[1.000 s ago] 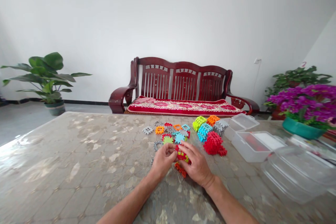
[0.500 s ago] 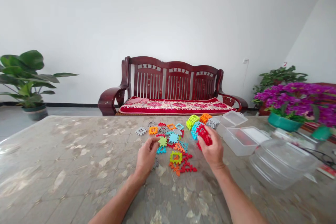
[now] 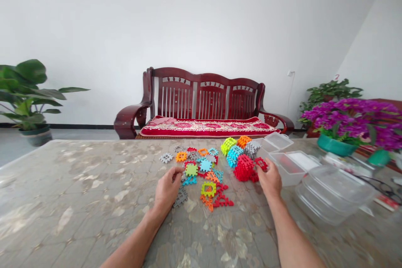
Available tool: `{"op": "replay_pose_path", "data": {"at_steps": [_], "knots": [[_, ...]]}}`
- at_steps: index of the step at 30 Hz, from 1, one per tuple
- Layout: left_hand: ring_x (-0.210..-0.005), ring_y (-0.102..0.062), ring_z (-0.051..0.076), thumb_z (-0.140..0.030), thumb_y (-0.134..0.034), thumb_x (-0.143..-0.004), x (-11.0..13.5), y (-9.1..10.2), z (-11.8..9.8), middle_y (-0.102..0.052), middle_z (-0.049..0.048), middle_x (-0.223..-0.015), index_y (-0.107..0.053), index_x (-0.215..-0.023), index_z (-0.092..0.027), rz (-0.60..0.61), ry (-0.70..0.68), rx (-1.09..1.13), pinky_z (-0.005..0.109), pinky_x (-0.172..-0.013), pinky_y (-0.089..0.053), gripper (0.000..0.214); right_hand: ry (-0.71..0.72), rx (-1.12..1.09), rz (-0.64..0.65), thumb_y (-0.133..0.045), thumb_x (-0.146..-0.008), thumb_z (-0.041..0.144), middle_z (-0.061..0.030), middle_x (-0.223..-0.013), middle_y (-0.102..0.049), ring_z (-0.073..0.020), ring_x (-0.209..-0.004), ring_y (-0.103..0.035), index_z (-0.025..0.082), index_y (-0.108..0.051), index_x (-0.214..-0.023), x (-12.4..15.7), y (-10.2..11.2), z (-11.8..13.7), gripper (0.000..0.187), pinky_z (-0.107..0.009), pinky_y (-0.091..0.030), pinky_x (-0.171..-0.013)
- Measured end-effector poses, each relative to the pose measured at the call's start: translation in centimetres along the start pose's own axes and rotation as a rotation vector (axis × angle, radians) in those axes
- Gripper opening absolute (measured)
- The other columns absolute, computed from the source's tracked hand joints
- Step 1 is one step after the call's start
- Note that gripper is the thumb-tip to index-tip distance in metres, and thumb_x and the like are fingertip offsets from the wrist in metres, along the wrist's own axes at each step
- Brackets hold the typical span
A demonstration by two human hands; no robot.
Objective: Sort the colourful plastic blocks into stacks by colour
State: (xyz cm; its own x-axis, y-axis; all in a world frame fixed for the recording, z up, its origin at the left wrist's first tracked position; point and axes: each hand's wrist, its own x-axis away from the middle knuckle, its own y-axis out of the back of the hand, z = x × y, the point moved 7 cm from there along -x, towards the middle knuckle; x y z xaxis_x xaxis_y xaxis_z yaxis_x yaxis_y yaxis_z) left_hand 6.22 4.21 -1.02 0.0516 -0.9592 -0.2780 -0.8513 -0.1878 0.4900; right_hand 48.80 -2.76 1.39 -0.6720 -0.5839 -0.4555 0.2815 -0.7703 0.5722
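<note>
My right hand (image 3: 269,179) is shut on a flat red waffle-grid toy piece (image 3: 260,163) at the right side of a red stack of interlocking pieces (image 3: 244,168). Behind that stack stand lime (image 3: 228,146), blue (image 3: 234,155), orange (image 3: 243,141) and grey (image 3: 252,149) stacks. My left hand (image 3: 166,189) rests open on the table, its fingertips next to a loose heap of multicoloured pieces (image 3: 201,168). A grey piece (image 3: 181,197) lies against its thumb side. A lime square frame piece (image 3: 208,189) lies in front of the heap.
Several lidded transparent plastic boxes (image 3: 284,163) stand right of the stacks on the marbled table (image 3: 94,184). A pot of purple flowers (image 3: 336,144) stands at the far right. Beyond the table's far edge is a dark red wooden bench (image 3: 204,100).
My right hand has moved right and down, uncovering the red stack. My left hand has drawn back slightly from the heap. The whole view has shifted a little.
</note>
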Motion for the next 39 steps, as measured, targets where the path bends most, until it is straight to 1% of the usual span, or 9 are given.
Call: {"op": "replay_pose_path", "data": {"at_steps": [5,9,17,22,25,27,32,36,39], "knots": [[-0.069,-0.063,0.017,-0.037,-0.047,-0.081,-0.1,-0.1,0.3,-0.069,-0.0018,-0.073,-0.07,-0.091,-0.023,0.009,0.004,0.011,0.026,-0.067,-0.046,0.029,-0.066,0.137,0.147,-0.053,-0.082,0.049,-0.0121,-0.13,-0.064,-0.0296,-0.115,-0.061,0.019,-0.056,-0.135,0.4,-0.5,-0.1,0.061,-0.039,-0.047,-0.096],[-0.069,-0.062,0.017,-0.037,-0.046,-0.081,-0.1,-0.1,0.4,-0.069,-0.002,-0.072,-0.071,-0.091,-0.023,0.006,0.003,0.01,0.026,-0.066,-0.045,0.03,-0.122,0.183,0.236,-0.047,-0.087,0.054,-0.0102,-0.129,-0.066,-0.0307,-0.115,-0.062,0.021,-0.057,-0.134,0.6,-0.8,-0.4,0.058,-0.041,-0.047,-0.096],[-0.065,-0.061,0.016,-0.036,-0.046,-0.081,-0.1,0.4,0.4,-0.068,-0.0024,-0.069,-0.071,-0.091,-0.023,-0.021,0.01,-0.008,0.026,-0.064,-0.044,0.03,-0.12,0.241,0.303,-0.051,-0.087,0.049,-0.0106,-0.131,-0.064,-0.0293,-0.117,-0.061,0.021,-0.058,-0.133,0.9,-1.3,-0.1,0.055,-0.037,-0.047,-0.095],[-0.068,-0.063,0.016,-0.033,-0.046,-0.082,-0.1,0.5,0.4,-0.07,-0.0021,-0.072,-0.071,-0.09,-0.023,-0.022,0.016,-0.008,0.025,-0.065,-0.044,0.029,-0.146,0.206,0.303,-0.047,-0.089,0.052,-0.0087,-0.125,-0.068,-0.0289,-0.114,-0.062,0.022,-0.062,-0.128,0.9,-1.0,-0.1,0.051,-0.037,-0.047,-0.094],[-0.072,-0.064,0.016,-0.031,-0.046,-0.082,-0.2,0.7,0.3,-0.072,-0.0013,-0.077,-0.071,-0.091,-0.023,-0.019,0.012,-0.006,0.025,-0.068,-0.046,0.028,-0.206,0.22,0.282,-0.042,-0.091,0.053,-0.0078,-0.123,-0.069,-0.0305,-0.11,-0.064,0.027,-0.064,-0.126,0.8,-0.7,-0.8,0.049,-0.04,-0.047,-0.091],[-0.074,-0.065,0.016,-0.03,-0.046,-0.082,-0.3,1.0,0.3,-0.073,-0.0009,-0.08,-0.071,-0.092,-0.023,-0.025,0.017,-0.016,0.025,-0.07,-0.046,0.028,-0.231,0.236,0.265,-0.038,-0.092,0.052,-0.0095,-0.122,-0.069,-0.0315,-0.105,-0.065,0.028,-0.066,-0.125,0.8,-0.7,-1.2,0.049,-0.041,-0.048,-0.088],[-0.077,-0.066,0.017,-0.031,-0.046,-0.085,-0.5,1.8,0.8,-0.073,-0.0003,-0.081,-0.071,-0.096,-0.023,-0.053,0.065,-0.048,0.025,-0.07,-0.047,0.029,-0.22,0.218,0.224,-0.034,-0.092,0.051,-0.014,-0.113,-0.071,-0.0332,-0.097,-0.066,0.027,-0.07,-0.12,0.7,-0.7,-1.8,0.051,-0.044,-0.049,-0.081],[-0.08,-0.068,0.017,-0.029,-0.048,-0.086,-0.6,2.1,1.0,-0.074,-0.0002,-0.084,-0.071,-0.096,-0.024,-0.06,0.092,-0.08,0.025,-0.069,-0.046,0.026,-0.187,0.078,0.053,-0.035,-0.09,0.044,-0.0132,-0.12,-0.07,-0.0322,-0.103,-0.065,0.024,-0.069,-0.121,0.5,0.3,-1.5,0.05,-0.043,-0.049,-0.085],[-0.085,-0.068,0.018,-0.025,-0.048,-0.086,-0.6,2.1,0.7,-0.076,0.0003,-0.09,-0.071,-0.096,-0.024,-0.042,0.091,-0.111,0.025,-0.072,-0.046,0.025,-0.089,-0.106,-0.113,-0.037,-0.087,0.039,-0.0134,-0.117,-0.071,-0.0304,-0.109,-0.064,0.018,-0.069,-0.118,0.4,1.3,-0.7,0.049,-0.042,-0.048,-0.093]]}}
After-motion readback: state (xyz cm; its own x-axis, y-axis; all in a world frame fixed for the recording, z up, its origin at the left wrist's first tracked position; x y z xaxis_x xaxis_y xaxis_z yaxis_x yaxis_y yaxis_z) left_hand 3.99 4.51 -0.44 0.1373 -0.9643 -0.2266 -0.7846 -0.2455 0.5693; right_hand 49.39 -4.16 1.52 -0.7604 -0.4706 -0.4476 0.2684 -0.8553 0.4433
